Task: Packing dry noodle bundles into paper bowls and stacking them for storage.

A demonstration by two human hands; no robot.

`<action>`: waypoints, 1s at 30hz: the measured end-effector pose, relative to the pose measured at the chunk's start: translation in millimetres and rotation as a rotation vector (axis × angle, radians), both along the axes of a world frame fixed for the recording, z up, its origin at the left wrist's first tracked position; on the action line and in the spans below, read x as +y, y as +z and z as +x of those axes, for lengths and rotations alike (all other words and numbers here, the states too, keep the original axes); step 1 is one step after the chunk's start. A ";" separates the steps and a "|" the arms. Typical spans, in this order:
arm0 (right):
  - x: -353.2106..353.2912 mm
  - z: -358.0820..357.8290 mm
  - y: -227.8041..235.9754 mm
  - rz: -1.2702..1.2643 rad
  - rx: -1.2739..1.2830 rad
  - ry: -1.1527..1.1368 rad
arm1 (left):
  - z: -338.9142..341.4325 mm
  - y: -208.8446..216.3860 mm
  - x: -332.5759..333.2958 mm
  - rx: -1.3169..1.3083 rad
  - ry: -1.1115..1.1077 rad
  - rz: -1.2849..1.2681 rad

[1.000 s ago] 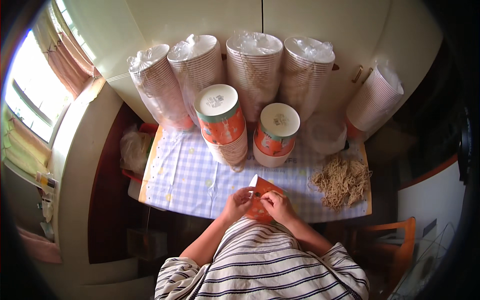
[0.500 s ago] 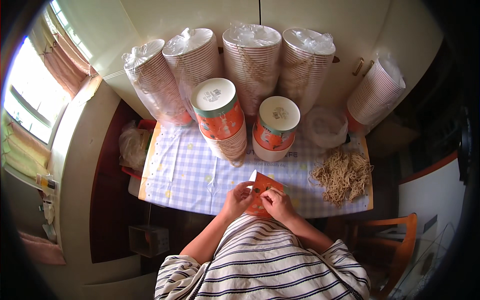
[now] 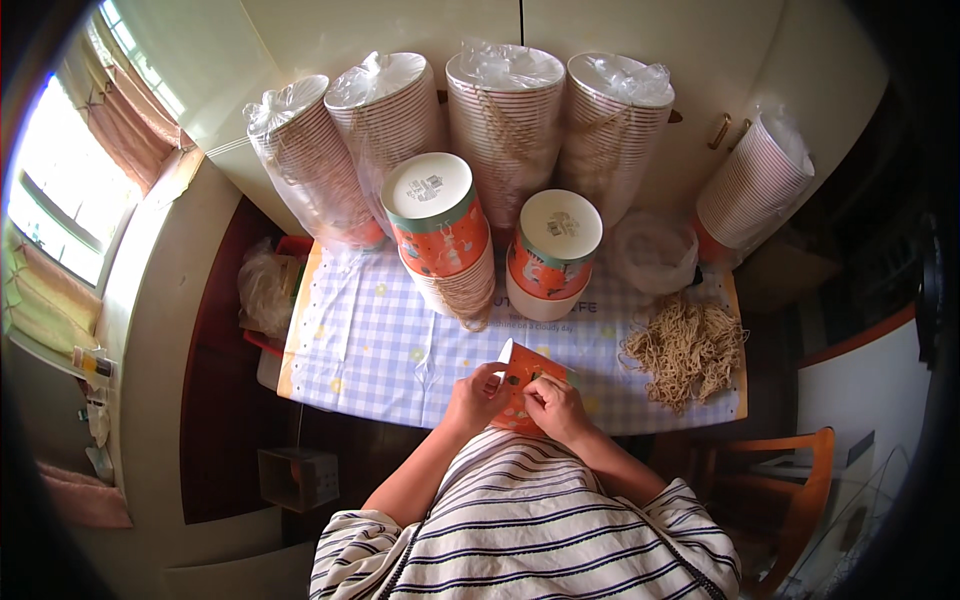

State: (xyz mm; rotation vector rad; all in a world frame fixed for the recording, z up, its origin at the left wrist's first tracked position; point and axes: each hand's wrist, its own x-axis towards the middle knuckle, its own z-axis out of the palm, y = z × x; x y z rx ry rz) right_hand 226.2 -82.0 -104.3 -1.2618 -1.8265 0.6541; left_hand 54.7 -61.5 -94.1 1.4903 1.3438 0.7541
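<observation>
An orange paper cup (image 3: 524,368) with a white rim lies on its side at the table's front edge, close against my striped shirt. My left hand (image 3: 477,400) grips it by the rim, fingers curled over the edge. On the cup's printed side, my right hand (image 3: 556,408) is closed in a pinch; whatever lies between its fingertips is too small to make out. Beyond my hands stand two upside-down stacks of paper cups, a taller left stack (image 3: 440,245) with loops of twine hanging at its side and a shorter right stack (image 3: 548,272). A tangled heap of beige twine (image 3: 688,350) lies to the right.
Tall plastic-wrapped cup stacks (image 3: 505,130) line the back, with another wrapped stack (image 3: 755,185) at the right. A clear plastic bag (image 3: 655,252) sits near the twine. A checked cloth (image 3: 375,350) covers the table. A wooden chair (image 3: 815,500) stands at the lower right.
Hardly anything differs. My right hand has shifted very slightly on the cup's side, while my left hand keeps its grip on the rim.
</observation>
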 end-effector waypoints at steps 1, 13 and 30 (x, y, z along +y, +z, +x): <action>0.2 0.1 0.4 -0.001 0.000 -0.002 | -0.1 -1.6 0.5 0.000 -0.002 -0.001; 0.8 0.2 -0.3 -0.011 0.039 0.002 | 1.4 -1.9 -0.4 -0.030 0.055 -0.022; 0.1 0.8 1.3 -0.019 0.044 -0.006 | 3.1 -4.1 -1.6 -0.050 0.056 -0.030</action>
